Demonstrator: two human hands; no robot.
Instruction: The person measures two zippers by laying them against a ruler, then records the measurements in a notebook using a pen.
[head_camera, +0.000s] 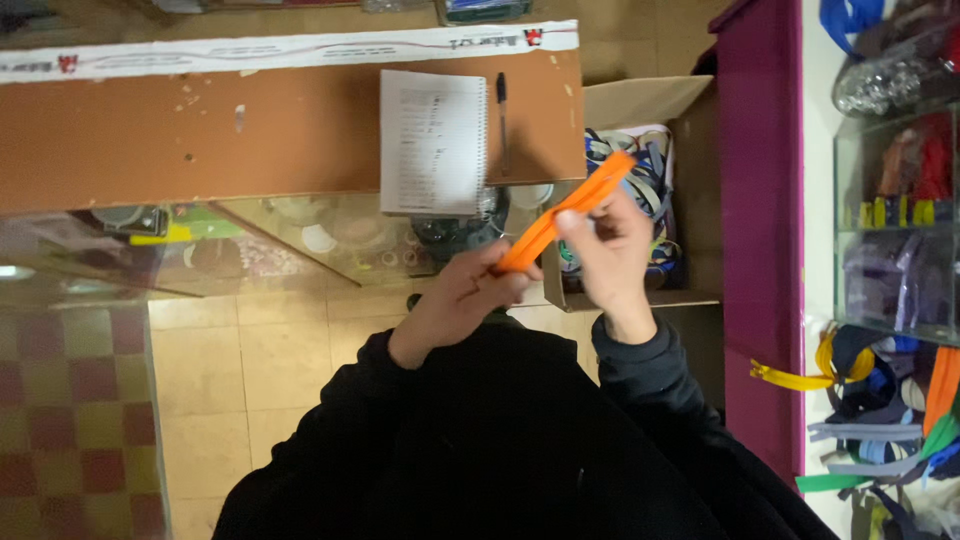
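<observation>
Head view: orange strip (562, 212), looks like a folded bundle of zippers or tape, held between both hands in front of the chest, just past the near edge of the brown counter (200, 140)

Long axis runs diagonal: low end toward the person's left, high end up and toward their right, tip reaching over the open cardboard box (640, 105) that sits beside the counter's right end

left hand (455, 300) has the low end; fingers curled shut around it, thumb on top, strip exits the fist up and to the right

right hand (612, 255) is on the upper-middle stretch; thumb and fingertips pinched on the strip, other fingers loosely bent, palm not wrapped round it. Free tip sticks out past this hand toward the box

So strip lies between the hands, touching both; neither is nearer, but the right hand sits closer to the free end, the left anchors the tail

Relative to the counter: spiral notebook (433, 140) lies on its right part, overhanging the near edge, black pen (502, 110) just beside it on the box side. Strip is near the notebook's lower right corner, not touching. Box holds mixed coloured zippers, contents partly hidden by the right hand

Glass shelf (895, 220) with more coloured stock is well apart, past the box
</observation>
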